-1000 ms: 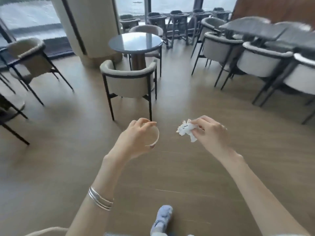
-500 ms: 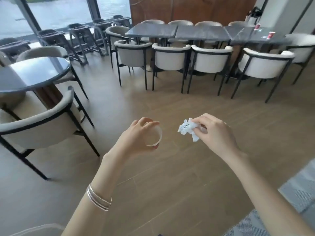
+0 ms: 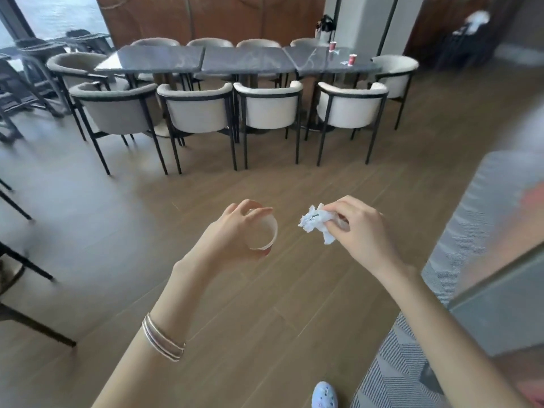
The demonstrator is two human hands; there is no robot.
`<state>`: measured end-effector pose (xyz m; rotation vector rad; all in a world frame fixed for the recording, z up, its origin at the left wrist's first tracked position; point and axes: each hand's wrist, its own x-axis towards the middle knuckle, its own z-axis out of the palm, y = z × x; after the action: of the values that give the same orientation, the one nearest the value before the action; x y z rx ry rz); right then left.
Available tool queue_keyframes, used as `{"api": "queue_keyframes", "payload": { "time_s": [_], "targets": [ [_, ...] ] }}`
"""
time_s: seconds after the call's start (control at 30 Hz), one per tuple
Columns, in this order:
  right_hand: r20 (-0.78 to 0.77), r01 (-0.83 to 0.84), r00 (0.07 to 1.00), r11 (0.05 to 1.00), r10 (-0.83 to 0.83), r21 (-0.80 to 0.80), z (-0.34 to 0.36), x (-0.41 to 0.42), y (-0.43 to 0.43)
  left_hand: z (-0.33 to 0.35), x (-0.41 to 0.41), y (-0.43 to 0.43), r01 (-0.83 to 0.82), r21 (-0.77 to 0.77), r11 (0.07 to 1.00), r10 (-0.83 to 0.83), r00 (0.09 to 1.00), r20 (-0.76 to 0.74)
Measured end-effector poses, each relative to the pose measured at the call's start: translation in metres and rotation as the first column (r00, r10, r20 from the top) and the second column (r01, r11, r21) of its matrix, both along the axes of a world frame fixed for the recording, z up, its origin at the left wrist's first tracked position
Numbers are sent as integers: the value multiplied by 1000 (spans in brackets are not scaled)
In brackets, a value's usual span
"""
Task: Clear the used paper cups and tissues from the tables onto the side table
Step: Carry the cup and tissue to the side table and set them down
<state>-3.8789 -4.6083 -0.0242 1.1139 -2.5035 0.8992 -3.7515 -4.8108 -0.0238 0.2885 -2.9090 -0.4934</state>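
My left hand [image 3: 232, 231] grips a paper cup [image 3: 263, 232] from its side, the white inside facing me. My right hand [image 3: 360, 228] pinches a crumpled white tissue [image 3: 315, 223] between thumb and fingers. Both hands hover over the wooden floor, level with each other and a short gap apart. Far ahead, two red paper cups [image 3: 352, 59] [image 3: 332, 46] stand on the right end of a long dark marble table [image 3: 250, 61], with a small scrap of tissue [image 3: 343, 63] lying between them.
A row of cream chairs [image 3: 269, 108] lines the table's near side, with more behind it. Dark chairs stand at the left edge. A grey patterned rug [image 3: 459, 248] and a blurred grey surface [image 3: 506, 307] lie at the right. A pillar [image 3: 362, 22] rises behind the table.
The view has swung right: the round table and its chair have left the frame and the long table now sits centred ahead. My hands keep their hold on the cup and tissue.
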Motion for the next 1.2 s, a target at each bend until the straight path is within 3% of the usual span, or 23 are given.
{"api": "queue_keyframes", "payload": {
  "time_s": [0.4, 0.63, 0.83, 1.03, 1.2],
  "targets": [
    [-18, 124, 992, 992, -123, 24, 10, -213, 103, -4, -242, 89, 120, 28, 992, -120, 993, -12],
    [121, 221, 967, 975, -222, 22, -7, -286, 148, -23, -349, 126, 237, 37, 971, -237, 971, 19],
    [161, 309, 935, 949, -315, 66, -33, -360, 162, -48, -452, 132, 356, 36, 934, -357, 934, 30],
    [100, 427, 886, 881, -452, 203, -34, -461, 159, -59, -571, 124, 430, 39, 902, -431, 903, -7],
    [110, 491, 856, 860, -506, 135, -24, -542, 151, -54, -662, 110, 462, 48, 886, -460, 887, -35]
  ]
}}
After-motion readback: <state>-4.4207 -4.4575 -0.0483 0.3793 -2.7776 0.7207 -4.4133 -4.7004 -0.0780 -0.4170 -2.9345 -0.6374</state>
